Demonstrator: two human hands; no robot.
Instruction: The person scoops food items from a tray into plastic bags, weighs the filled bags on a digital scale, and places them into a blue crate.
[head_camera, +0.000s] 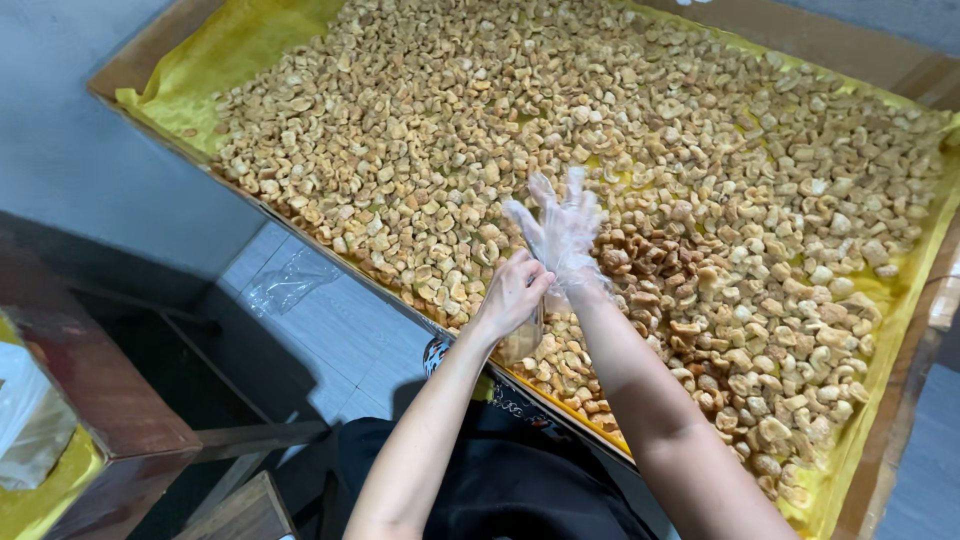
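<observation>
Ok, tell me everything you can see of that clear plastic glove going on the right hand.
The glove is thin, clear, crinkly film, loose and baggy. It covers the right hand down to about the wrist, with the flat fingertips sticking up past the fingers, not fully seated. The hand is raised, fingers spread, over the tray of golden fried pieces. The bare left hand pinches the glove's cuff at the wrist. Nothing else touches it.
</observation>
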